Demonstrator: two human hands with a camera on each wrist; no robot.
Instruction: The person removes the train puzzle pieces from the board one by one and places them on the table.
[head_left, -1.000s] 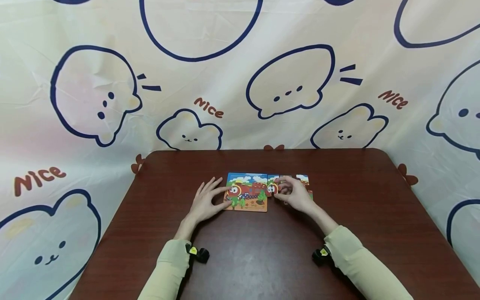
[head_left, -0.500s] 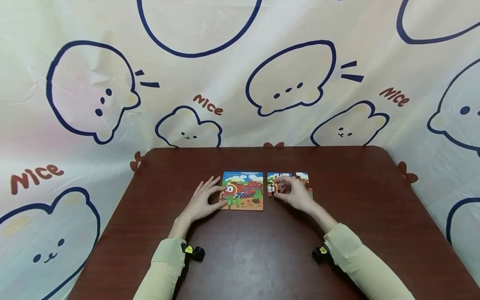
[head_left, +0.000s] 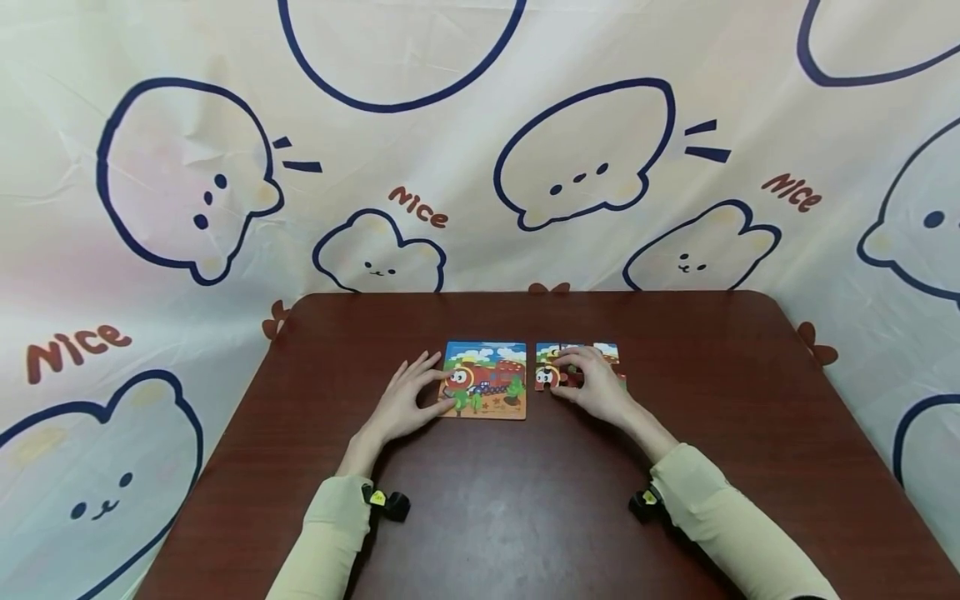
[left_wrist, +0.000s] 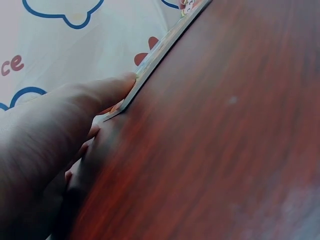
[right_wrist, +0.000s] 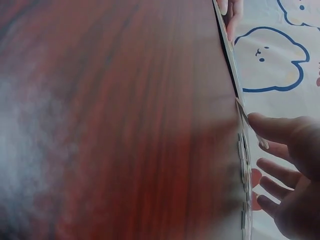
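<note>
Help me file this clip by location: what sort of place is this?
Probably a makeshift filming booth: a cartoon-printed backdrop hangs behind and beside a dark brown table, and a small black device sits at each sleeve cuff.

the left hand [head_left: 405, 402], fingers spread, touches the left edge of the picture board [head_left: 486, 380]. the right hand [head_left: 602, 392] pinches with thumb and index finger, right of this board. both forearms [head_left: 326, 529] point toward it.
</note>
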